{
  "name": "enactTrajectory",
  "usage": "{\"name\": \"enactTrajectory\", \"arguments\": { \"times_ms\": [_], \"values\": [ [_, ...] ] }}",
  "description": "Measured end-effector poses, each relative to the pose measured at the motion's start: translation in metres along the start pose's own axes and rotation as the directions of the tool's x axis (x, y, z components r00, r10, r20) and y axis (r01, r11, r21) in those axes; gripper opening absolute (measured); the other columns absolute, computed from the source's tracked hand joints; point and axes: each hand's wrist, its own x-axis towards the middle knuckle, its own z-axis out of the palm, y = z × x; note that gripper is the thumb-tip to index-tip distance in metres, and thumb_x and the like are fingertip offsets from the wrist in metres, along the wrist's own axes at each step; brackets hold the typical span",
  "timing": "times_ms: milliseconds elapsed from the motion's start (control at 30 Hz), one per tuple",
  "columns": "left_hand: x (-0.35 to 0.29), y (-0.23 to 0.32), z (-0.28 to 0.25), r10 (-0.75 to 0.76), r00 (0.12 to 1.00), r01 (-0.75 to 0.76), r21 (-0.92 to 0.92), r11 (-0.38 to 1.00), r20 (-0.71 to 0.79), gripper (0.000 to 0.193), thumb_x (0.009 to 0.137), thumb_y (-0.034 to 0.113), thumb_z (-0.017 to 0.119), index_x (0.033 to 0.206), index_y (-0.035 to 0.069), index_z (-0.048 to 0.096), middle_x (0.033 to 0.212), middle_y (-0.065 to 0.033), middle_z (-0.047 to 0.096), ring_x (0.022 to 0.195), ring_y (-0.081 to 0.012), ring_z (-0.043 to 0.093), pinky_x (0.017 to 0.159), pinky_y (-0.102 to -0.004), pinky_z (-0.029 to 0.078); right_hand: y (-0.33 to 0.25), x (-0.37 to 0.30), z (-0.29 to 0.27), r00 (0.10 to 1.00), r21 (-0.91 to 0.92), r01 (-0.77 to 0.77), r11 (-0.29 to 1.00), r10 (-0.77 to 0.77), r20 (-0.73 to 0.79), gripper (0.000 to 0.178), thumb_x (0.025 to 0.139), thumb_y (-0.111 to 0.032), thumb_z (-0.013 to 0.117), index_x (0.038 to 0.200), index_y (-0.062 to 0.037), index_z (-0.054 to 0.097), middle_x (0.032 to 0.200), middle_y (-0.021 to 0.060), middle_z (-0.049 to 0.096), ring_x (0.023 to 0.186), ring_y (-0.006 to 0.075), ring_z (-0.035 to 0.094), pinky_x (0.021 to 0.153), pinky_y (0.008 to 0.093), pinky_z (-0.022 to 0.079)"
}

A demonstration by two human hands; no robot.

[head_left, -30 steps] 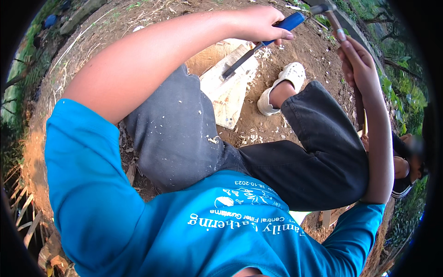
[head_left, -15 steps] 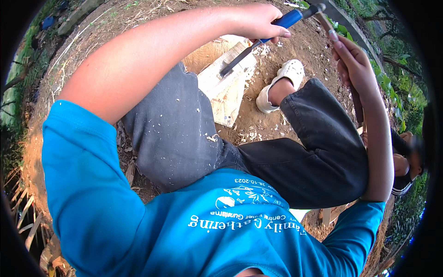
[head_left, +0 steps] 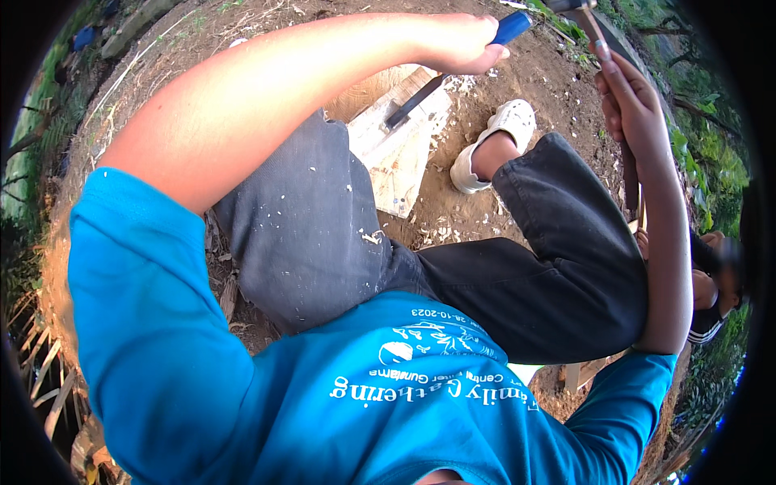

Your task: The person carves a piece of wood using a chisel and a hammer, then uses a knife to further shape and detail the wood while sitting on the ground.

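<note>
My left hand [head_left: 469,44] is closed round the blue handle of a chisel [head_left: 416,101]. The chisel slants down to the left, its dark blade tip resting at a small cut in a pale wooden board [head_left: 402,178]. In my right hand [head_left: 629,97] is the wooden handle of a hammer [head_left: 594,31]. The hammer's metal head is up at the top edge, to the right of the chisel's handle end and apart from it. Part of the hammer's handle runs down behind my right forearm.
A wider piece of wood [head_left: 368,90] lies under the board. My foot in a white clog [head_left: 511,123] stands right of it on brown soil strewn with wood chips. Another person [head_left: 707,283] sits at the far right. Green plants [head_left: 703,121] line the right side.
The hammer head has lifted away from the chisel's handle end, up and to the right, with my right hand. The chisel stays nearly in place, its tip on the board.
</note>
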Motion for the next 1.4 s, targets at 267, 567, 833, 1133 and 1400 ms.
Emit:
{"name": "enactTrajectory", "arguments": {
  "times_ms": [267, 567, 833, 1133, 1400],
  "values": [
    [-0.018, 0.015, -0.015, -0.080, 0.995, 0.085, -0.105, 0.991, 0.053, 0.047, 0.105, 0.038, 0.051, 0.124, -0.006, 0.055, 0.096, -0.0190, 0.074, 0.089, -0.0301, 0.073, 0.081, -0.0422, 0.056, -0.008, -0.008, -0.008, 0.996, 0.059, 0.027, 0.998, -0.032, 0.088, 0.048, 0.110, -0.029, 0.054, 0.151, -0.0041, 0.048, 0.090, -0.0053, 0.053, 0.051, -0.0032, 0.039, 0.040, 0.0147, 0.033],
    [-0.073, 0.037, -0.089, -0.004, 0.998, 0.027, -0.353, 0.935, 0.067, 0.041, 0.106, 0.029, 0.055, 0.131, -0.004, 0.050, 0.099, -0.0152, 0.069, 0.092, -0.0250, 0.067, 0.083, -0.0405, 0.053, -0.023, -0.017, -0.010, 0.985, 0.068, 0.114, 0.991, -0.122, 0.124, 0.047, 0.110, -0.027, 0.053, 0.150, -0.0041, 0.049, 0.092, -0.0047, 0.054, 0.051, -0.0037, 0.039, 0.041, 0.0142, 0.033],
    [-0.080, 0.048, -0.111, 0.053, 0.997, -0.038, -0.276, 0.960, 0.047, 0.040, 0.107, 0.033, 0.052, 0.127, -0.001, 0.054, 0.099, -0.0172, 0.069, 0.094, -0.0307, 0.067, 0.088, -0.0442, 0.052, -0.026, -0.019, -0.004, 0.990, 0.040, 0.077, 0.996, -0.081, 0.116, 0.047, 0.110, -0.026, 0.053, 0.150, -0.0017, 0.048, 0.092, -0.0039, 0.054, 0.051, -0.0038, 0.040, 0.041, 0.0145, 0.034],
    [-0.056, 0.029, -0.092, -0.107, 0.962, 0.210, -0.423, 0.882, 0.252, 0.032, 0.107, 0.032, 0.051, 0.114, 0.001, 0.055, 0.093, -0.0106, 0.068, 0.081, -0.0206, 0.066, 0.070, -0.0384, 0.055, -0.032, -0.020, 0.010, 0.988, 0.009, 0.022, 1.000, -0.023, 0.151, 0.049, 0.110, -0.027, 0.053, 0.152, -0.0012, 0.047, 0.092, -0.0033, 0.053, 0.052, -0.0038, 0.040, 0.042, 0.0147, 0.035],
    [-0.043, 0.013, -0.076, 0.026, 0.994, 0.026, -0.470, 0.882, 0.104, 0.029, 0.106, 0.029, 0.052, 0.108, 0.000, 0.057, 0.088, -0.0094, 0.067, 0.079, -0.0228, 0.065, 0.075, -0.0397, 0.054, -0.040, -0.015, -0.001, 0.988, 0.070, 0.122, 0.990, -0.128, 0.088, 0.047, 0.111, -0.026, 0.051, 0.151, -0.0022, 0.047, 0.093, -0.0015, 0.056, 0.050, -0.0025, 0.042, 0.042, 0.0148, 0.036]
  ]
}}
